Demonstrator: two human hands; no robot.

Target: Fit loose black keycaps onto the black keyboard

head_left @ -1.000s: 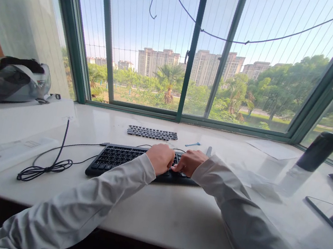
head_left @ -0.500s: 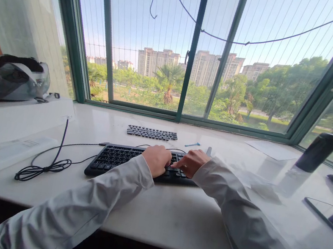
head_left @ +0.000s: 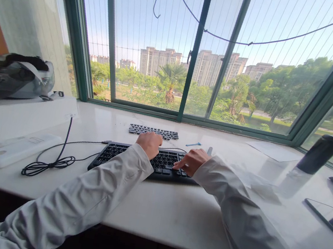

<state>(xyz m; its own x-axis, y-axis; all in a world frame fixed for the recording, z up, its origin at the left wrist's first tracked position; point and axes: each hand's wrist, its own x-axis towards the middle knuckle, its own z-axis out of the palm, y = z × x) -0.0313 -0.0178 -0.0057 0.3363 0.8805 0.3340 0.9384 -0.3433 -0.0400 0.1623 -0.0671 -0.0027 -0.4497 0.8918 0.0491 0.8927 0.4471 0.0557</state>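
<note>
A black keyboard lies on the white marble-like counter, with its left and middle parts showing many small squares. Behind it, loose black keycaps are laid out in tight rows. My left hand is over the keyboard's back edge, its curled fingertips at the front of those rows; what they hold, if anything, is hidden. On the keyboard's right part rests my right hand, index finger stretched down onto the keys and the other fingers bent, with nothing visible in it. A small blue tool lies behind the right hand.
A coiled black cable and a white power strip lie left, before a white box bearing a dark clear-fronted bag. To the right are a phone, a dark cylinder and paper. Windows stand behind.
My left hand has moved left and away from me, from the keyboard's middle to the keycap rows. My right hand stays at nearly the same keys. The view has shifted slightly.
</note>
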